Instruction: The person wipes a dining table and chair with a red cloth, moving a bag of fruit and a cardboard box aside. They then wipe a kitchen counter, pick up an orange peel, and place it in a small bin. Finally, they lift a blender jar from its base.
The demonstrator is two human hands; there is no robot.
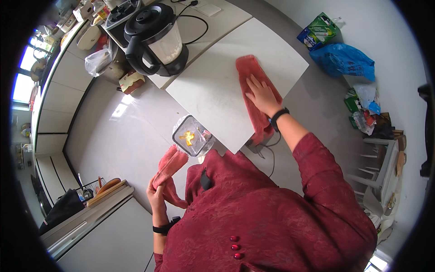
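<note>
My right hand (265,97) lies flat on a folded red cloth (249,66), pressing it against a white tabletop (210,91). The cloth runs lengthwise along the table's right side, and its near end hangs over the edge. Lower down on the left, my left hand (157,190) grips a second red towel (170,166) in the air beside my body. That towel is bunched, with one end sticking up and another drooping. A black band circles each of my wrists.
A blender (156,40) with pale contents stands on the counter beyond the table. Below the table's left edge, a lined waste bin (192,136) holds yellow peel. Bags, including a blue plastic bag (343,63), sit along the right wall. A white rack (380,163) stands at right.
</note>
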